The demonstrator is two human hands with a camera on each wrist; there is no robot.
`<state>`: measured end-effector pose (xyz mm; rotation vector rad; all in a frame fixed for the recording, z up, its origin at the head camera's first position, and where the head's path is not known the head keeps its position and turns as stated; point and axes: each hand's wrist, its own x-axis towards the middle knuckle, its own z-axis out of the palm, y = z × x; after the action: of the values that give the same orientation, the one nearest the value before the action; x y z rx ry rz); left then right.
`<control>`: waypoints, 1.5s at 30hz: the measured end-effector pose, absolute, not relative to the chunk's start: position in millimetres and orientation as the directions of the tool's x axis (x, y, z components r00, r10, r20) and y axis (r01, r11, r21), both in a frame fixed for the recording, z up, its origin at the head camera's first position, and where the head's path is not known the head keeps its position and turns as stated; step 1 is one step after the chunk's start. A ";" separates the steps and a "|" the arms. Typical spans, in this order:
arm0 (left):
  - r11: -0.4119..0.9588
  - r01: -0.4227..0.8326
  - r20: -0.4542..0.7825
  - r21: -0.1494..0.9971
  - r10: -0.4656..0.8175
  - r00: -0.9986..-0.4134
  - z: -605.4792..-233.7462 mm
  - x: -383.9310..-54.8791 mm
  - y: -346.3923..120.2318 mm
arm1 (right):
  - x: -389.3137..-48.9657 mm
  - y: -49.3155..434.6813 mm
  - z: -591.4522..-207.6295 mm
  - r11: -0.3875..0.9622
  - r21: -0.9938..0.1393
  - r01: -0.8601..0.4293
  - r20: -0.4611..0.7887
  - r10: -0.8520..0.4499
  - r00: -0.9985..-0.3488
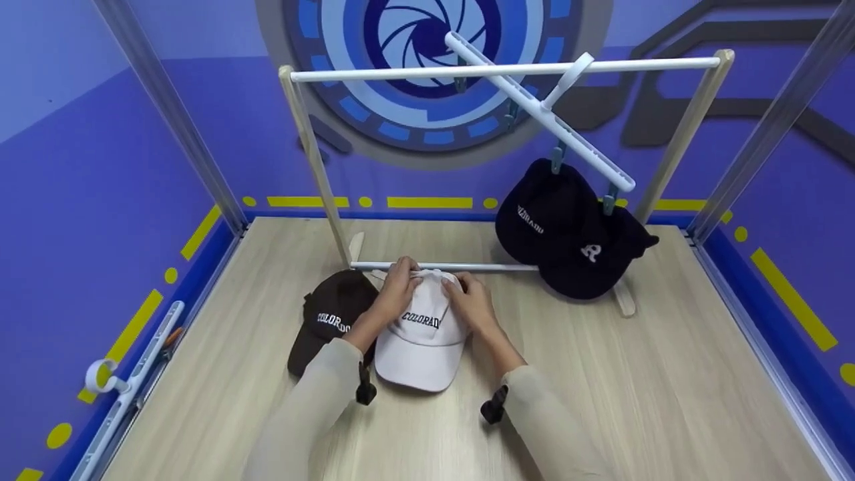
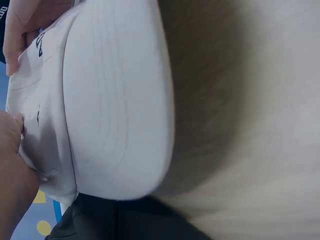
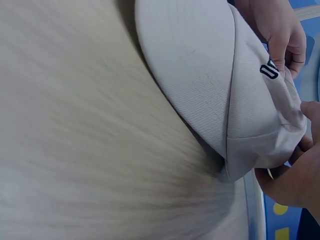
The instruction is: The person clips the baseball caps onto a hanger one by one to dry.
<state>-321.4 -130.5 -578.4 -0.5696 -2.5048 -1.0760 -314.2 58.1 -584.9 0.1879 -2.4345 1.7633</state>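
Note:
A white baseball cap (image 1: 421, 364) with dark COLORADO lettering lies brim toward me at the middle of the table. My left hand (image 1: 399, 290) grips its crown at the back left, thumb on the fabric. On the other side my right hand (image 1: 474, 304) holds the crown's right edge, with the thumb on top and fingers around behind. The left wrist view shows the cap's brim (image 2: 120, 100) standing over its shadow on the wood. Beside it, partly behind my left forearm, sits a dark brown cap (image 1: 337, 304) with white lettering.
A wooden rack with a white top bar (image 1: 401, 73) stands at the back. From it hangs a tilted white clip hanger (image 1: 541, 110), its clips holding a black cap (image 1: 534, 220) and another black cap (image 1: 588, 267). A second white hanger (image 1: 127, 401) leans along the left edge.

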 end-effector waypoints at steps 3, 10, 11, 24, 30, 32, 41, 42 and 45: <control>0.625 0.491 0.467 0.607 0.219 -0.857 -582.0 -318.3 -128.9 | -312.1 57.5 -588.8 0.291 -0.940 -0.179 0.185 -0.008 -0.983; 0.607 0.453 0.426 0.653 0.199 -0.882 -583.4 -313.2 -128.2 | -308.6 55.7 -591.4 0.270 -0.946 -0.180 0.190 0.012 -0.982; 0.606 0.441 0.414 0.663 0.194 -0.889 -582.7 -313.2 -127.9 | -308.8 55.3 -591.3 0.269 -0.946 -0.182 0.193 0.017 -0.981; 0.631 0.464 0.456 0.622 0.190 -0.870 -575.3 -313.0 -122.2 | -308.4 53.4 -585.8 0.231 -0.955 -0.183 0.201 0.054 -0.978; 0.603 0.468 0.470 0.646 0.167 -0.866 -572.2 -312.3 -121.4 | -307.7 54.1 -581.5 0.190 -0.967 -0.169 0.183 0.056 -0.982; 0.593 0.458 0.462 0.663 0.159 -0.873 -569.8 -311.4 -120.5 | -307.0 54.9 -579.8 0.170 -0.970 -0.172 0.183 0.052 -0.982; 0.564 0.468 0.479 0.680 0.142 -0.866 -562.0 -308.3 -116.3 | -302.7 62.2 -572.1 0.147 -0.967 -0.210 0.215 0.025 -0.976; 0.559 0.473 0.483 0.681 0.143 -0.864 -561.8 -307.7 -115.9 | -302.0 62.7 -571.6 0.148 -0.966 -0.211 0.217 0.024 -0.976; 0.551 0.482 0.492 0.682 0.143 -0.859 -560.1 -305.6 -114.4 | -300.8 64.0 -570.1 0.153 -0.965 -0.215 0.221 0.023 -0.975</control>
<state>-305.6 -114.4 -560.1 -0.5094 -2.4096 -1.2275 -300.8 64.0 -570.1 0.1894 -2.2385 1.9241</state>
